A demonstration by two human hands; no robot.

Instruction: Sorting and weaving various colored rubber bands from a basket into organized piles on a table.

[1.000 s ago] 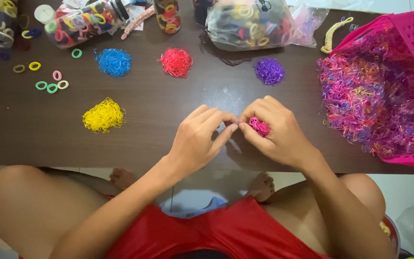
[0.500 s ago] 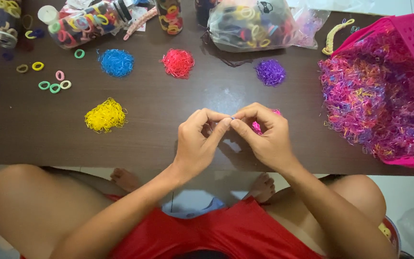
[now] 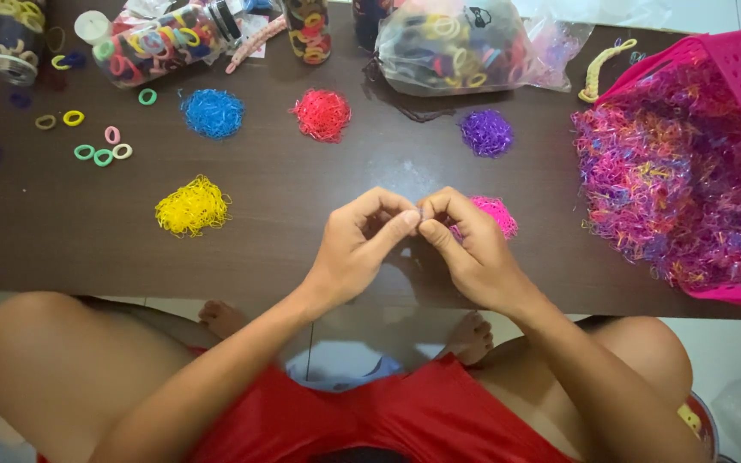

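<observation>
Your left hand [image 3: 360, 249] and right hand [image 3: 472, 253] are meeting fingertip to fingertip over the dark table, pinching something too small to make out between them. The pink pile of tiny elastic bands [image 3: 495, 214] is lying loose and fluffy on the tabletop just beyond your right hand, which is partly covering its near edge.

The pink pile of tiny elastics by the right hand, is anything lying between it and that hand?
Nothing visible does. The right hand sits directly against the pink pile, partly covering its near edge, fingertips pinched together with the left hand over the dark table.
</observation>
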